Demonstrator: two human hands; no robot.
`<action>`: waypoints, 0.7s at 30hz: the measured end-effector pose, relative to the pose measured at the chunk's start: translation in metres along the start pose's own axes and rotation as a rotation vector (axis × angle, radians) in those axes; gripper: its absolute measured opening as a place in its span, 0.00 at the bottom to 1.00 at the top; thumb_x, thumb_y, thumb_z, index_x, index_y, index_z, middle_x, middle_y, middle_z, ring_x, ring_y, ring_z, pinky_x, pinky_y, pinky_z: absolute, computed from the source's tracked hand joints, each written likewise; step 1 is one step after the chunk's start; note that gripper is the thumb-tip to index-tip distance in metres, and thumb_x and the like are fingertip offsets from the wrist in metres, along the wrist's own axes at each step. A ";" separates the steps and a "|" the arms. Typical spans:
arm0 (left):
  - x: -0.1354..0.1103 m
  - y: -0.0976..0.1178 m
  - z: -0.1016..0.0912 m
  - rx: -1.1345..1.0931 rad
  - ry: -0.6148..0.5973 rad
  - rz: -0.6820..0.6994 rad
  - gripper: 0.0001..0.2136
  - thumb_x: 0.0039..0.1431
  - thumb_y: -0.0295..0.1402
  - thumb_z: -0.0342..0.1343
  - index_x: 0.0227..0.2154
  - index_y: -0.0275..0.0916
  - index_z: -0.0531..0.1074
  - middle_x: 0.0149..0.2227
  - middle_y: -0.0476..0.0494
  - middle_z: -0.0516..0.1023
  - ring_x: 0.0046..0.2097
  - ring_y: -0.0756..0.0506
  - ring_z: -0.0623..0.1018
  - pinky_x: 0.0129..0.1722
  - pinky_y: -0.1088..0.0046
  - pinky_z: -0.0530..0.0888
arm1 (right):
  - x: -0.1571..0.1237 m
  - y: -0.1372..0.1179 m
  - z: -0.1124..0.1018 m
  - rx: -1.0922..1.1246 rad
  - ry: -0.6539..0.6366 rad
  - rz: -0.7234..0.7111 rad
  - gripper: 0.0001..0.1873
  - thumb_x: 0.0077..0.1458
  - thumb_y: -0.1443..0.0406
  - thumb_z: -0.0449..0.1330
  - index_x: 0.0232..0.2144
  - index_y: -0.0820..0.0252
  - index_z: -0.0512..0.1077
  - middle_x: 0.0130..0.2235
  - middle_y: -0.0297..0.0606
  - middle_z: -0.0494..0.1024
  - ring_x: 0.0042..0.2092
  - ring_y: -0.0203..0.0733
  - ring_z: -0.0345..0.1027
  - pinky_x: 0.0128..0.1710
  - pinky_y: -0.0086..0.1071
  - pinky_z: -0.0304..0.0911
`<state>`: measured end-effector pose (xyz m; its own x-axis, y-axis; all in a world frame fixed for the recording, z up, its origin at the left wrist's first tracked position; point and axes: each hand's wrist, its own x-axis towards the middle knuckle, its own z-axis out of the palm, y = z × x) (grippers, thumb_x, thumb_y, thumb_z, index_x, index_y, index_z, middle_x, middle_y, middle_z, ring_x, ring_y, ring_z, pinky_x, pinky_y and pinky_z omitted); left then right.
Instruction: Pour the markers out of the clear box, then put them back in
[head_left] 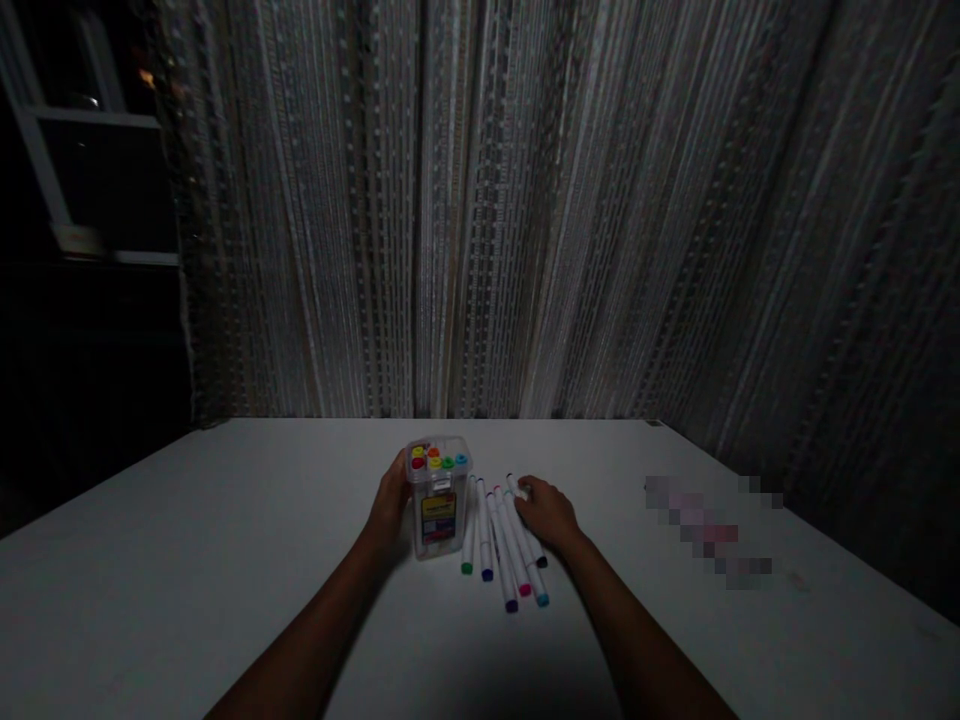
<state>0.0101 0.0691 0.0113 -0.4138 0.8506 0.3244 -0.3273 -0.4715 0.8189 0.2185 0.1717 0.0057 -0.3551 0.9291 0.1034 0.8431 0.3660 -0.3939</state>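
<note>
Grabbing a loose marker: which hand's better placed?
Right, I'd judge. The right hand is right at the loose white markers. The left hand is against the side of the clear container, which stands between it and those markers.

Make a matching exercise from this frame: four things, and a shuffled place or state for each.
Things:
1. left hand
2. right hand
3. clear container
4. curtain

Places and states:
A. hanging behind the table
B. at the right edge of the loose markers
C. against the container's left side
D. upright, coloured ends showing inside

Pairs: 1-C, 2-B, 3-D, 4-A
</note>
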 end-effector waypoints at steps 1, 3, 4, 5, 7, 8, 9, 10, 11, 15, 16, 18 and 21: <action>0.001 0.001 0.000 0.020 -0.002 0.005 0.28 0.42 0.56 0.61 0.40 0.40 0.74 0.39 0.42 0.80 0.43 0.36 0.77 0.41 0.63 0.74 | -0.001 -0.001 0.000 -0.007 -0.002 -0.007 0.21 0.56 0.63 0.53 0.52 0.59 0.69 0.40 0.40 0.79 0.42 0.42 0.71 0.38 0.30 0.58; 0.003 0.002 0.000 0.062 0.006 0.015 0.27 0.40 0.53 0.63 0.40 0.40 0.74 0.38 0.42 0.80 0.42 0.37 0.77 0.40 0.64 0.73 | -0.001 -0.002 0.000 -0.010 -0.009 -0.015 0.22 0.55 0.63 0.53 0.52 0.59 0.69 0.40 0.40 0.79 0.42 0.43 0.71 0.38 0.30 0.58; 0.003 0.002 0.000 0.077 0.011 0.022 0.27 0.40 0.52 0.64 0.41 0.40 0.74 0.38 0.42 0.79 0.41 0.37 0.77 0.40 0.64 0.73 | -0.002 -0.002 0.000 -0.007 -0.013 -0.019 0.22 0.55 0.63 0.53 0.52 0.60 0.69 0.40 0.40 0.79 0.42 0.43 0.71 0.38 0.30 0.58; 0.002 0.002 0.000 0.086 0.011 0.030 0.27 0.40 0.52 0.64 0.41 0.39 0.74 0.38 0.42 0.79 0.41 0.37 0.77 0.39 0.64 0.73 | -0.002 -0.003 0.000 -0.005 -0.019 -0.020 0.22 0.55 0.63 0.53 0.52 0.60 0.69 0.40 0.40 0.79 0.42 0.43 0.71 0.38 0.30 0.58; 0.000 0.002 0.000 0.085 -0.008 0.051 0.29 0.41 0.52 0.63 0.43 0.39 0.73 0.39 0.41 0.79 0.42 0.37 0.77 0.40 0.63 0.73 | -0.002 -0.004 -0.001 -0.005 -0.029 -0.022 0.22 0.55 0.63 0.53 0.52 0.60 0.69 0.39 0.40 0.79 0.42 0.43 0.71 0.38 0.30 0.59; -0.001 0.002 0.000 0.076 -0.028 0.060 0.29 0.42 0.53 0.62 0.44 0.39 0.72 0.40 0.40 0.79 0.42 0.37 0.77 0.40 0.63 0.73 | -0.003 -0.004 -0.001 -0.007 -0.030 -0.022 0.22 0.55 0.63 0.53 0.51 0.60 0.70 0.39 0.40 0.79 0.42 0.43 0.71 0.38 0.30 0.59; -0.002 0.002 -0.001 0.067 -0.049 0.067 0.30 0.42 0.54 0.61 0.45 0.39 0.72 0.41 0.40 0.79 0.42 0.37 0.77 0.40 0.62 0.73 | -0.003 -0.004 -0.001 -0.008 -0.031 -0.022 0.21 0.55 0.63 0.53 0.51 0.60 0.70 0.39 0.40 0.79 0.41 0.43 0.71 0.39 0.30 0.59; -0.002 0.002 -0.001 0.061 -0.065 0.078 0.30 0.43 0.54 0.61 0.46 0.39 0.72 0.41 0.40 0.79 0.43 0.37 0.77 0.40 0.62 0.74 | -0.003 -0.004 -0.001 -0.009 -0.033 -0.021 0.21 0.55 0.63 0.53 0.51 0.60 0.70 0.39 0.40 0.79 0.41 0.43 0.71 0.39 0.30 0.59; -0.002 0.001 -0.002 0.058 -0.077 0.091 0.30 0.43 0.54 0.61 0.46 0.39 0.72 0.41 0.40 0.79 0.43 0.37 0.77 0.41 0.63 0.73 | -0.003 -0.004 -0.001 -0.010 -0.034 -0.021 0.22 0.55 0.63 0.53 0.51 0.60 0.70 0.39 0.40 0.79 0.42 0.43 0.71 0.39 0.30 0.59; -0.002 0.000 -0.003 0.054 -0.078 0.103 0.28 0.45 0.53 0.61 0.45 0.39 0.72 0.41 0.41 0.79 0.42 0.38 0.78 0.41 0.63 0.74 | -0.002 -0.003 0.000 -0.004 -0.025 -0.025 0.22 0.55 0.63 0.54 0.52 0.59 0.70 0.40 0.40 0.79 0.42 0.42 0.71 0.39 0.30 0.59; -0.002 0.000 -0.002 0.055 -0.078 0.099 0.27 0.45 0.52 0.61 0.45 0.39 0.72 0.41 0.41 0.79 0.42 0.38 0.78 0.41 0.63 0.74 | -0.002 -0.003 0.001 0.001 -0.023 -0.026 0.22 0.55 0.63 0.54 0.52 0.60 0.70 0.40 0.40 0.79 0.42 0.42 0.71 0.39 0.30 0.59; -0.004 0.002 0.000 0.054 -0.072 0.094 0.27 0.46 0.52 0.61 0.45 0.39 0.72 0.40 0.41 0.79 0.41 0.38 0.78 0.41 0.63 0.74 | -0.002 -0.003 0.001 0.007 -0.024 -0.029 0.22 0.55 0.63 0.54 0.52 0.60 0.70 0.40 0.40 0.79 0.41 0.42 0.71 0.39 0.30 0.59; -0.005 0.004 0.002 0.049 -0.055 0.092 0.27 0.44 0.52 0.62 0.44 0.39 0.73 0.39 0.42 0.79 0.41 0.39 0.78 0.42 0.63 0.74 | -0.002 -0.003 0.001 -0.005 -0.022 -0.031 0.22 0.55 0.63 0.53 0.52 0.60 0.70 0.40 0.41 0.79 0.42 0.43 0.71 0.39 0.30 0.59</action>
<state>0.0127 0.0634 0.0137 -0.3927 0.8165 0.4231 -0.2479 -0.5370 0.8063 0.2161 0.1686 0.0058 -0.3899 0.9158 0.0959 0.8333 0.3952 -0.3866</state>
